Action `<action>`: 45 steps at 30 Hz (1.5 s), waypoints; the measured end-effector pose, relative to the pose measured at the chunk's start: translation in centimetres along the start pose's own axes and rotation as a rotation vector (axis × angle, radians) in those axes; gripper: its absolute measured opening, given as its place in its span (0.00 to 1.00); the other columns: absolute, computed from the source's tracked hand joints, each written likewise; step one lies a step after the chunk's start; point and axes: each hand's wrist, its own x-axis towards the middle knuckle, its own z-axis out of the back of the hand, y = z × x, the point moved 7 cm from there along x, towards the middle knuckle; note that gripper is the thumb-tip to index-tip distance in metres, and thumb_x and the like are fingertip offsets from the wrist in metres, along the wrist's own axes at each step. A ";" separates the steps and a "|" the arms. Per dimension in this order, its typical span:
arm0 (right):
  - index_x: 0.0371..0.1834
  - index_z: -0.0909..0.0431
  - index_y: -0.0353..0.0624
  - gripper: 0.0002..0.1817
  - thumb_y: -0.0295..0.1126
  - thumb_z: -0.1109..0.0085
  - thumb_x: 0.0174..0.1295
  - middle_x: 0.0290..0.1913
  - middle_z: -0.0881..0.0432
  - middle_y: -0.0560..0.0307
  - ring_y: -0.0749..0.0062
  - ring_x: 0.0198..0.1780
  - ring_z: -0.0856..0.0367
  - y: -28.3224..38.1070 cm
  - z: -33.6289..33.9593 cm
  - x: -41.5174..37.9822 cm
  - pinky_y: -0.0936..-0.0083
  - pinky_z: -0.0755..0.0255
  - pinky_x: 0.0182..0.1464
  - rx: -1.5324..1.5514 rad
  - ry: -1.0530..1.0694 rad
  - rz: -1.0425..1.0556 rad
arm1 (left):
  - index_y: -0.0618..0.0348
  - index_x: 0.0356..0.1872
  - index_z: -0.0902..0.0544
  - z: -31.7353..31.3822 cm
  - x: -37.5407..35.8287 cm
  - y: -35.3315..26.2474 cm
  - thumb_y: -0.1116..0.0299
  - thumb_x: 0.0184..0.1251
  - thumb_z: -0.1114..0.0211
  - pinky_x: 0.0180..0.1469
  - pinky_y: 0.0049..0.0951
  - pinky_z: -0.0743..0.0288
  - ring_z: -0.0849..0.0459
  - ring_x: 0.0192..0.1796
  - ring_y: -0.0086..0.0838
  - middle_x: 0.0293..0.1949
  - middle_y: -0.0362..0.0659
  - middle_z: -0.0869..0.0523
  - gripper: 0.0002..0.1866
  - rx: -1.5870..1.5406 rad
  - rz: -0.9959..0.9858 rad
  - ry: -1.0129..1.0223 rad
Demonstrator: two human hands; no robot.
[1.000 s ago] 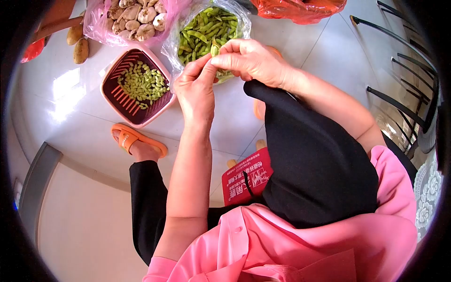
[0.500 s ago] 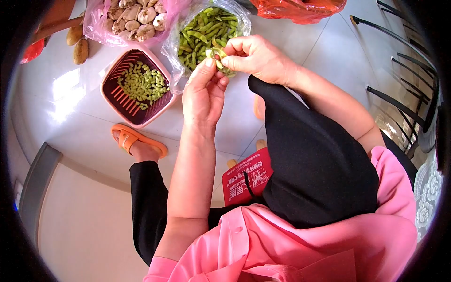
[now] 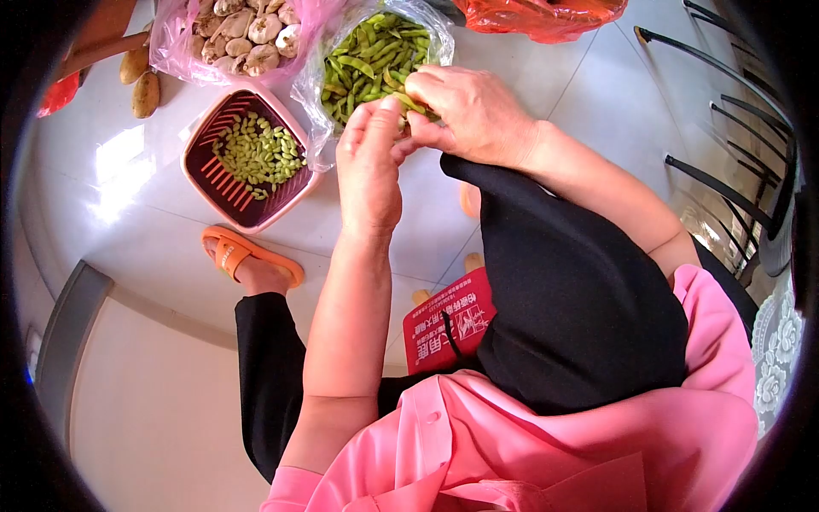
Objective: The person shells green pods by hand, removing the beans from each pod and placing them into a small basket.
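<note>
Both hands meet at the near right edge of a clear plastic bag [image 3: 443, 44] of green bean pods [image 3: 363, 64]. My left hand [image 3: 373, 166] is closed, its thumb and fingers pinched on a green pod that is mostly hidden. My right hand [image 3: 478, 115] has its fingers and thumb closed round the other side of the pod [image 3: 411, 104], touching the left fingertips. To the left, a pink basket [image 3: 194, 162] holds shelled green beans [image 3: 260, 154].
Garlic bulbs [image 3: 263, 30] fill a pink bag at the top, with brown tubers [image 3: 146, 96] left of it. A red bag [image 3: 542, 17] lies at the top right. Dark metal legs [image 3: 721, 189] stand on the right. An orange slipper [image 3: 247, 254] is below the basket.
The opened pod between the hands is now mostly covered by the fingers. My left hand has shifted slightly right and turned, and the right fingers have curled in more.
</note>
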 end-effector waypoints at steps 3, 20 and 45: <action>0.28 0.30 0.38 0.08 0.33 0.48 0.55 0.27 0.23 0.50 0.55 0.32 0.23 0.4 -0.3 -0.2 0.64 0.30 0.33 0.076 0.102 -0.033 | 0.60 0.40 0.24 0.3 0.2 0.4 0.66 0.68 0.46 0.30 0.19 0.28 0.22 0.28 0.22 0.33 0.41 0.19 0.08 0.184 -0.040 0.150; 0.33 0.23 0.43 0.07 0.33 0.40 0.55 0.31 0.21 0.54 0.61 0.29 0.22 3.1 12.7 0.6 0.70 0.28 0.29 -0.259 -0.487 0.083 | 0.66 0.40 0.21 1.9 0.1 -4.0 0.65 0.69 0.47 0.21 0.15 0.38 0.27 0.24 0.17 0.29 0.39 0.21 0.13 0.143 -0.143 0.085; 0.40 0.34 0.38 0.20 0.32 0.35 0.47 0.41 0.25 0.45 0.48 0.45 0.24 -8.2 -8.6 -0.7 0.59 0.29 0.43 -0.251 0.401 -0.159 | 0.65 0.49 0.25 -0.8 -0.2 -1.3 0.66 0.59 0.38 0.49 0.37 0.28 0.21 0.47 0.44 0.44 0.51 0.20 0.19 1.358 -0.655 0.207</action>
